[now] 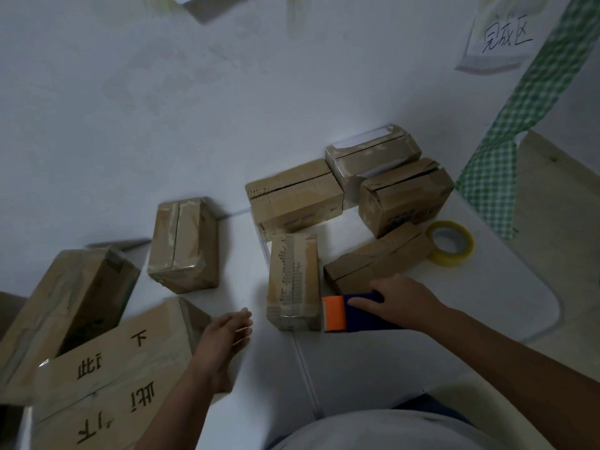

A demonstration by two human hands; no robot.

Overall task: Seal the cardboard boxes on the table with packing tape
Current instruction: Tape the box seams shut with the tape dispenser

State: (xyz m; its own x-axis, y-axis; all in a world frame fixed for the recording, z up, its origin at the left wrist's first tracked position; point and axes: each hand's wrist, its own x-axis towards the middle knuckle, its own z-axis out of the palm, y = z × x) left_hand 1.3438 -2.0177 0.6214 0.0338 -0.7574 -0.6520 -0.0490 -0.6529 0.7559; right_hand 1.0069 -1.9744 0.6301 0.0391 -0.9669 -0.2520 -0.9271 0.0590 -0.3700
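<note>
My right hand (401, 298) grips a blue tape dispenser with an orange front (344, 311), which sits right beside the near end of a narrow cardboard box (293, 280). This box lies in the middle of the white table (357, 368) and has tape along its top. My left hand (227, 336) hovers with straight fingers to the left of that box, holding nothing. Several more small cardboard boxes lie behind, among them one (293, 196) with a closed top seam and one (406, 196) with loose flaps.
A yellow tape roll (449, 243) lies at the right of the table. A big printed carton (107, 375) and an open carton (65, 303) stand at my left. A taped box (183, 245) lies left of centre. A wall sign (503, 37) and green checked cloth (519, 125) hang right.
</note>
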